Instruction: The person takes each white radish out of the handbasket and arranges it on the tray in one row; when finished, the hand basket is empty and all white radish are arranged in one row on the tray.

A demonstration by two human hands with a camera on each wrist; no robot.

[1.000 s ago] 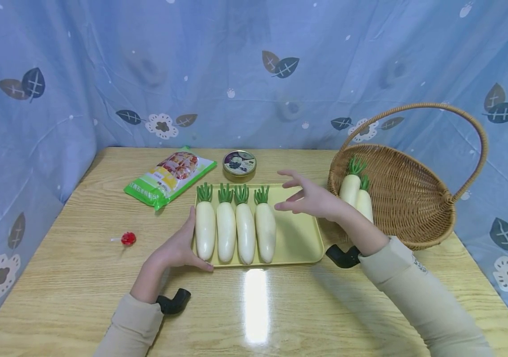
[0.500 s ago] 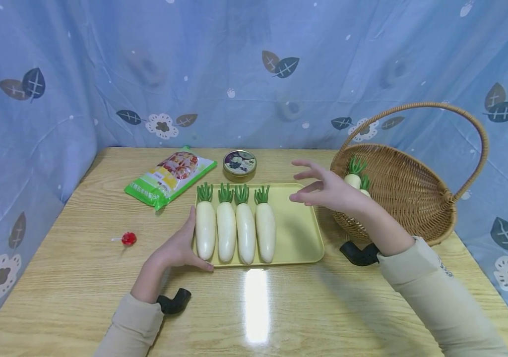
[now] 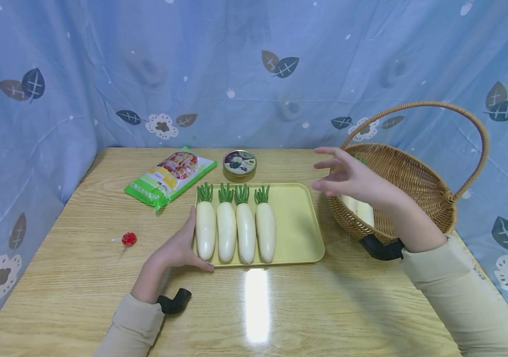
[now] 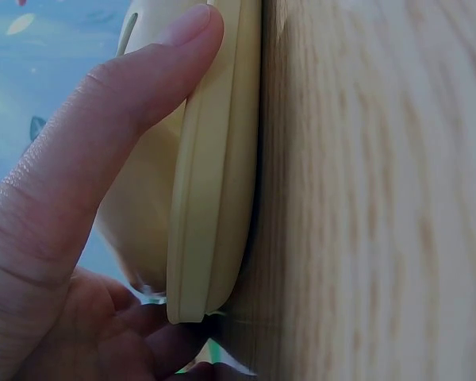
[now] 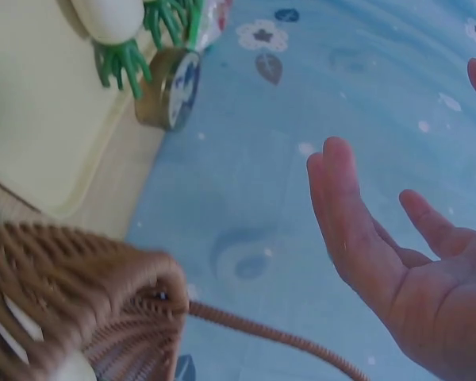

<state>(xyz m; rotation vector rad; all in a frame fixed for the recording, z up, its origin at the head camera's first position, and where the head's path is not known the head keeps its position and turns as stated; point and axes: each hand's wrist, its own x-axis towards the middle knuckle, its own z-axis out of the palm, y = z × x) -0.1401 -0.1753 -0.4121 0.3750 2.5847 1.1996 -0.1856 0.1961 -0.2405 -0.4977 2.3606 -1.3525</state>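
Note:
My left hand [image 3: 178, 248] holds the near left corner of a pale yellow tray [image 3: 298, 223]; in the left wrist view the thumb [image 4: 155, 71] lies over the tray's rim [image 4: 198, 230]. Several white radishes [image 3: 245, 233] with green tops stand in a row on the tray, their tops toward the back. Above the left side of a brown wicker basket [image 3: 414, 183] hovers my right hand [image 3: 356, 181], fingers loosely spread with nothing in them. White radishes [image 3: 363, 212] inside the basket are partly hidden behind that hand.
Behind the tray sits a round tin [image 3: 239, 163]. A green and white food packet [image 3: 171, 176] lies at the back left, and a red lollipop [image 3: 129, 239] on the left of the table. The basket's tall handle [image 3: 473, 119] arches up at the right.
My right hand has moved right and slightly back, from over the tray to over the basket, now covering much of the radishes there. The left hand and tray have stayed still.

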